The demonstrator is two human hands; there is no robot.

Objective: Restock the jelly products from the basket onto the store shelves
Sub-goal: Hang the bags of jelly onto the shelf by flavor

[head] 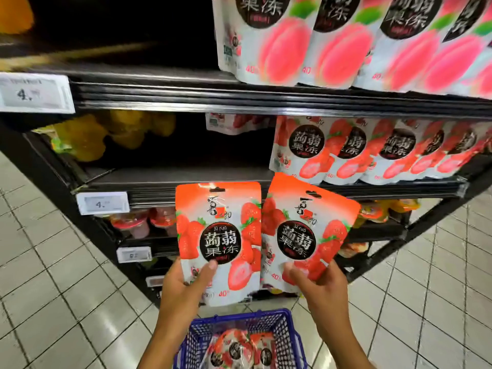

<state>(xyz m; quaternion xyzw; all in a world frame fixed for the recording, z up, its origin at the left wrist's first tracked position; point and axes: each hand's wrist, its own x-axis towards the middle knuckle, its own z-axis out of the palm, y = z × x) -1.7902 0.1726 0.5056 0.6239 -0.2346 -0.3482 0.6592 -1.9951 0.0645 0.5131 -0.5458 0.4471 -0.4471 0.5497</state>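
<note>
My left hand [183, 286] grips the lower edge of a red strawberry jelly pouch [218, 235], held upright in front of the shelves. My right hand [319, 283] pinches a second strawberry pouch [306, 230], tilted slightly right. Below them a blue wire basket [290, 334] holds more strawberry pouches [239, 350]. On the middle shelf [173, 177] a row of the same strawberry pouches [372, 150] stands at the right, with a dark gap to its left.
Pink peach jelly pouches [346, 43] fill the top shelf at the right. Yellow jelly packs [106, 134] lie at the middle shelf's left. Jelly cups [143, 222] sit on a lower shelf. White price tags [102, 203] hang on shelf edges. Tiled floor [53, 262] surrounds the rack.
</note>
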